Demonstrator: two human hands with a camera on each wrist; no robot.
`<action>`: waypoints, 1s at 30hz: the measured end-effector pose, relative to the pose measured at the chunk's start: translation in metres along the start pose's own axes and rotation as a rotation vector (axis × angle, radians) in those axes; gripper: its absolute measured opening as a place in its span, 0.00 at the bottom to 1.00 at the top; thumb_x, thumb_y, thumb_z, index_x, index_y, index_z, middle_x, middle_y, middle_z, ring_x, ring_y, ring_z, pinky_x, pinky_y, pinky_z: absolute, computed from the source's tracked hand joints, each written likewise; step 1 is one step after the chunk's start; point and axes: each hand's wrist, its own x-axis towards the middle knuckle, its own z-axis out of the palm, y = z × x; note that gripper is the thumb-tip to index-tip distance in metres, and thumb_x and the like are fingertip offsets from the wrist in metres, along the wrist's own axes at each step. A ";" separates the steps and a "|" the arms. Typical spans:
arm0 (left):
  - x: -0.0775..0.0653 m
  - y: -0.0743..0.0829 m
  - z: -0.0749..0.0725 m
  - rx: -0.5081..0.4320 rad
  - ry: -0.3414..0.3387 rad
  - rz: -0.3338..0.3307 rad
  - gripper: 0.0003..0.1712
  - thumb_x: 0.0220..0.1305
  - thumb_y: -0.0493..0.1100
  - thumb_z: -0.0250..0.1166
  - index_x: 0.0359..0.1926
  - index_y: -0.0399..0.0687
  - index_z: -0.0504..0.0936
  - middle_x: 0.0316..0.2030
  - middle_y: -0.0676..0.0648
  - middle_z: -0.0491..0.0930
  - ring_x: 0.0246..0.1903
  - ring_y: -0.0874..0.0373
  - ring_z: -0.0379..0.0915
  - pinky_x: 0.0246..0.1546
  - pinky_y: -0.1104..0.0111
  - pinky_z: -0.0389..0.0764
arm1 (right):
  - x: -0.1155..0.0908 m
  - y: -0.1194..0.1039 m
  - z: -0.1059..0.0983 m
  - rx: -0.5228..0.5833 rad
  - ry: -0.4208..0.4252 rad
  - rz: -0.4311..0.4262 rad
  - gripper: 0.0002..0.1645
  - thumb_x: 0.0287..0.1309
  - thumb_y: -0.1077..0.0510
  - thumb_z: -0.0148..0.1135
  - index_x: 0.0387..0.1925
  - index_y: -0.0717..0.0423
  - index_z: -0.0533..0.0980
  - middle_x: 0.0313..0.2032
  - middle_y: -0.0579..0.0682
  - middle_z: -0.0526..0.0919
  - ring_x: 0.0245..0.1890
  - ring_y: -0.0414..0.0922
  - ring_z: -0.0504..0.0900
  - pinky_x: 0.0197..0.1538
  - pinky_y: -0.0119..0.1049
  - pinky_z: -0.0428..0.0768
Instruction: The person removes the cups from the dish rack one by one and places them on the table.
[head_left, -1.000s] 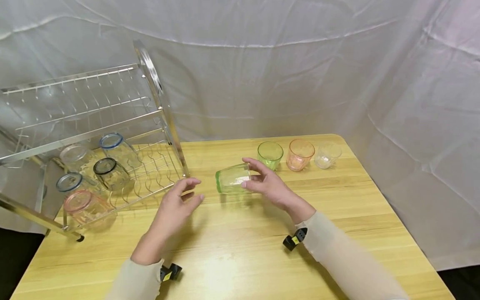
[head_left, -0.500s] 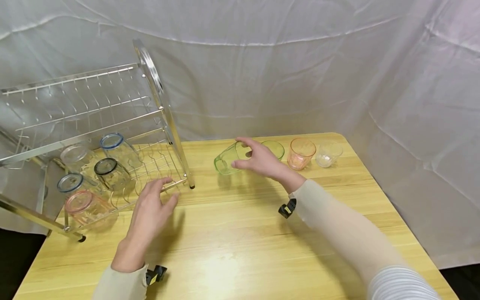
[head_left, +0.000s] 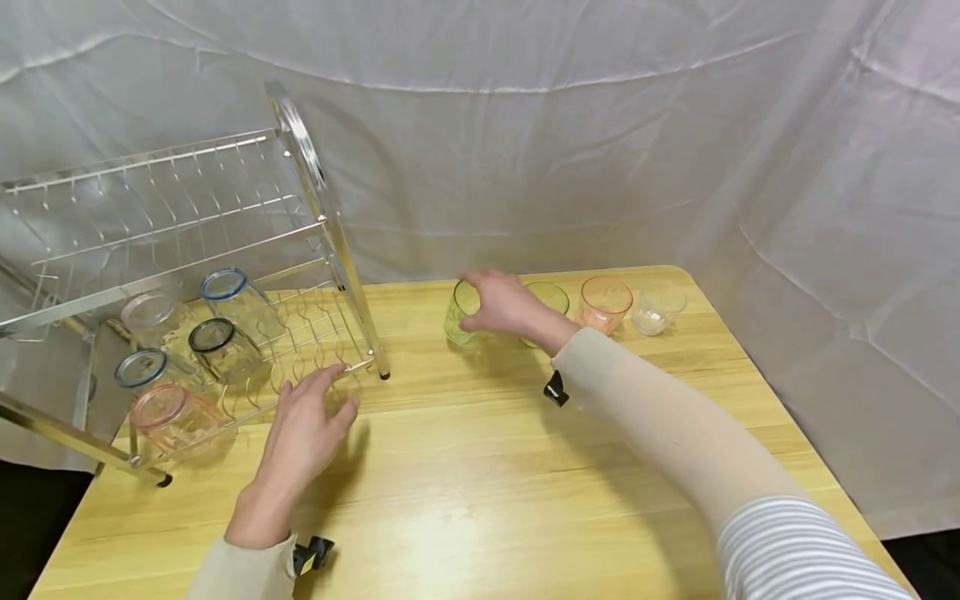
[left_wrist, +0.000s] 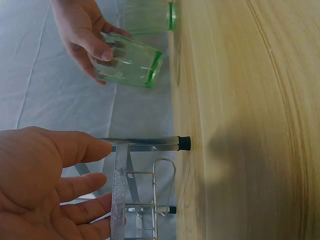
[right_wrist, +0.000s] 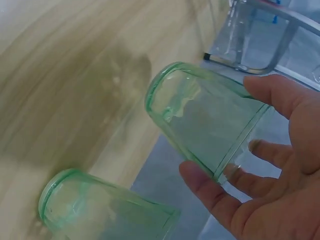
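Note:
My right hand (head_left: pixel 510 307) holds a green-tinted glass (head_left: pixel 455 323) by its upper part, thumb on one side and fingers on the other. In the left wrist view this glass (left_wrist: pixel 131 62) is slightly tilted, mouth up, its thick base just off the tabletop. Right beside it stands a second green glass (right_wrist: pixel 105 212), partly behind the hand in the head view. My left hand (head_left: pixel 303 433) hovers by the lower front rail of the metal dish rack (head_left: pixel 348 283), fingers loosely spread and holding nothing.
Right of the green glasses stand a pink glass (head_left: pixel 602 304) and a clear glass (head_left: pixel 657 310). Several upturned glasses, including a dark one (head_left: pixel 225 348) and a pink one (head_left: pixel 180 417), sit on the rack's lower tier. A grey cloth (head_left: pixel 480 167) hangs behind the wooden table (head_left: pixel 465 483).
My right hand has carried the green glass to the back of the table and turned it from lying sideways to nearly upright. My left hand has drawn back left toward the rack.

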 end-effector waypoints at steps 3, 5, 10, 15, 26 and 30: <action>0.000 -0.001 0.001 0.001 0.006 0.002 0.33 0.74 0.43 0.64 0.75 0.38 0.69 0.72 0.30 0.70 0.74 0.30 0.61 0.80 0.34 0.39 | 0.004 0.000 0.003 -0.022 -0.023 0.012 0.52 0.61 0.46 0.71 0.82 0.48 0.60 0.80 0.58 0.63 0.82 0.61 0.53 0.85 0.58 0.46; -0.001 -0.002 0.001 0.000 0.009 0.004 0.33 0.73 0.42 0.65 0.75 0.38 0.70 0.72 0.30 0.71 0.74 0.31 0.62 0.80 0.34 0.40 | 0.005 0.001 0.004 -0.035 -0.038 0.017 0.51 0.61 0.47 0.71 0.81 0.48 0.60 0.80 0.58 0.62 0.82 0.61 0.54 0.85 0.58 0.44; -0.001 -0.002 0.002 -0.002 0.007 0.006 0.32 0.73 0.42 0.65 0.74 0.38 0.70 0.72 0.31 0.71 0.74 0.31 0.62 0.80 0.35 0.39 | 0.007 0.002 0.007 -0.102 -0.068 0.010 0.49 0.61 0.49 0.69 0.81 0.48 0.61 0.79 0.60 0.63 0.80 0.60 0.60 0.85 0.59 0.44; -0.002 -0.002 0.002 0.002 0.010 0.008 0.32 0.74 0.43 0.65 0.74 0.38 0.70 0.72 0.31 0.71 0.74 0.31 0.62 0.81 0.36 0.38 | 0.008 0.001 0.008 -0.136 -0.072 0.008 0.50 0.61 0.49 0.69 0.81 0.48 0.61 0.78 0.61 0.65 0.79 0.61 0.61 0.85 0.59 0.46; -0.002 -0.002 0.002 0.015 0.004 0.004 0.32 0.74 0.44 0.65 0.74 0.38 0.70 0.72 0.31 0.70 0.74 0.32 0.61 0.81 0.35 0.39 | 0.010 0.000 0.010 -0.186 -0.109 0.036 0.51 0.61 0.48 0.69 0.82 0.47 0.59 0.80 0.60 0.62 0.83 0.57 0.55 0.85 0.58 0.42; -0.002 -0.002 0.002 0.018 0.006 0.006 0.32 0.74 0.44 0.64 0.74 0.37 0.70 0.72 0.30 0.71 0.74 0.31 0.61 0.80 0.35 0.39 | 0.011 -0.002 0.011 -0.206 -0.119 0.039 0.51 0.61 0.48 0.68 0.82 0.48 0.59 0.80 0.59 0.63 0.83 0.56 0.55 0.85 0.58 0.42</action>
